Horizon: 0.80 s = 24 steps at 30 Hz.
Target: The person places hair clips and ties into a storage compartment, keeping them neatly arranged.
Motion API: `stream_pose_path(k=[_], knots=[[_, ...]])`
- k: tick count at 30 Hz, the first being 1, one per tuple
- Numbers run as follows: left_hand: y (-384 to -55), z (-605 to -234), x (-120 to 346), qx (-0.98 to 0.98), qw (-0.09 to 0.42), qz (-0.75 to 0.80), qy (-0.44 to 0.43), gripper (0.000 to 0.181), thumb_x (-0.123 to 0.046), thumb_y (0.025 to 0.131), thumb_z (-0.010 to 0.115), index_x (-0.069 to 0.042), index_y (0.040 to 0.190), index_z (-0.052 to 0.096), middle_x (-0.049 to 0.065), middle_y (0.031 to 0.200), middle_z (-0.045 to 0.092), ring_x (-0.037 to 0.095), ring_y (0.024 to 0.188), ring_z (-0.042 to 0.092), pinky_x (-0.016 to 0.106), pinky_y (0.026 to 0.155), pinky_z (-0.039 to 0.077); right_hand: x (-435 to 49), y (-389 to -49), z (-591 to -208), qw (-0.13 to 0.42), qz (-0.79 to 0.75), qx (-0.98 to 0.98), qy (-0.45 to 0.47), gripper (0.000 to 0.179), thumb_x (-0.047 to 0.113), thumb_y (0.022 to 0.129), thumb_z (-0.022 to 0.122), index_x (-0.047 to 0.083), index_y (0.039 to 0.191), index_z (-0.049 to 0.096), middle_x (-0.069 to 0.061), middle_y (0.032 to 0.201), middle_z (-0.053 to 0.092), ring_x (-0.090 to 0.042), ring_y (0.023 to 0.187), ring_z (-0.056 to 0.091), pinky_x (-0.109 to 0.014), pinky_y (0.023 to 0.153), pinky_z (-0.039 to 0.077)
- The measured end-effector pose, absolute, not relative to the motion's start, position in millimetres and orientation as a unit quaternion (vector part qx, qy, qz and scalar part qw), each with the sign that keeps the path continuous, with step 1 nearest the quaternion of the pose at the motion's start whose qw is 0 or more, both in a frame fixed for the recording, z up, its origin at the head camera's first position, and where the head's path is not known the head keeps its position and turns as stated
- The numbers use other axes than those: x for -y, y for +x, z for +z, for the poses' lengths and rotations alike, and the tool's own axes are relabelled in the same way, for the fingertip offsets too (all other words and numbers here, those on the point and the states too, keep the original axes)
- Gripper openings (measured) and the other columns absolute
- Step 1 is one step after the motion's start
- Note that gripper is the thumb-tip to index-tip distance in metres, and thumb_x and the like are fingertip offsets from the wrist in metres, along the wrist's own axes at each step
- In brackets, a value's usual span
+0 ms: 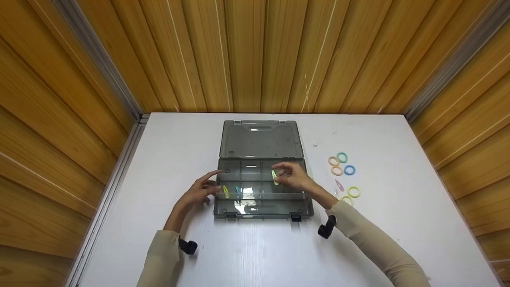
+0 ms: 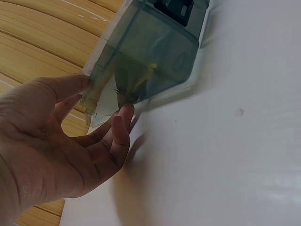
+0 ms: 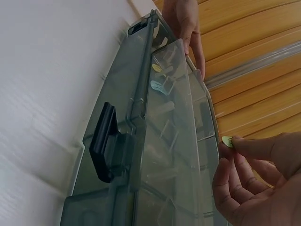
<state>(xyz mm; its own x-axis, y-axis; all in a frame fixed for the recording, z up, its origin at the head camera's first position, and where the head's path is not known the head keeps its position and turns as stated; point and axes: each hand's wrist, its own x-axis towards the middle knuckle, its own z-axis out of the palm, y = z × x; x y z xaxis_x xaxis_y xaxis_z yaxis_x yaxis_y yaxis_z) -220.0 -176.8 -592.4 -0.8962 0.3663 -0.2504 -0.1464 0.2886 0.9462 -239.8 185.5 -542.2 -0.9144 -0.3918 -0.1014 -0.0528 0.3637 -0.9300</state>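
Note:
A grey translucent compartment box [image 1: 261, 145] lies with its lid folded back on the white table. My right hand [image 1: 294, 176] pinches a light green hair clip [image 1: 274, 177] between thumb and finger above the box's right half; the right wrist view shows the clip [image 3: 227, 141] at the fingertips. On the box's left edge rests my left hand [image 1: 198, 193], its fingers loosely bent and touching the side wall [image 2: 160, 61]. A yellow-green hair clip [image 1: 226, 192] and a blue hair clip [image 1: 238, 190] lie inside, towards the left.
Right of the box lie several hair ties, among them a green one [image 1: 342, 157], a blue one [image 1: 349, 170] and a yellow one [image 1: 353, 192]. A pink hair clip [image 1: 339, 185] is among them. Wood-patterned walls [image 1: 247, 56] stand behind and beside the table.

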Motion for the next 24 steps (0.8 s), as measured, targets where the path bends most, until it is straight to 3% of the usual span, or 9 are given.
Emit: stream_pose_path(k=[5,13,24], knots=[[-219,-591,177,-0.767,0.218,0.598,0.077,0.065,-0.018,0.102,0.064,-0.016,0.16,0.034,0.034,0.141,0.049,0.029,0.1,0.065,0.03,0.061,0.051,-175,-241,-549,0.162,-0.537,-0.817,-0.135,0.036,0.0,0.089,0.074,-0.013,0.122,0.066,-0.028,0.102,0.073,-0.003,0.075,0.065,-0.016,0.066,0.053],[-220,-594,177,-0.774,0.214,0.59,0.08,0.065,-0.02,0.102,0.063,-0.016,0.16,0.033,0.035,0.143,0.047,0.031,0.103,0.064,0.035,0.065,0.053,-165,-242,-565,0.159,-0.528,-0.818,-0.164,0.032,-0.002,0.088,0.075,-0.014,0.116,0.068,-0.032,0.101,0.072,-0.011,0.083,0.069,-0.015,0.072,0.054],[-221,-596,178,-0.773,0.218,0.591,0.075,0.066,-0.018,0.103,0.062,-0.014,0.161,0.032,0.036,0.146,0.044,0.032,0.103,0.064,0.037,0.066,0.053,-148,-236,-571,0.182,-0.533,-0.814,-0.142,0.026,-0.004,0.087,0.074,-0.014,0.111,0.07,-0.031,0.097,0.073,-0.003,0.073,0.063,-0.014,0.065,0.052]])
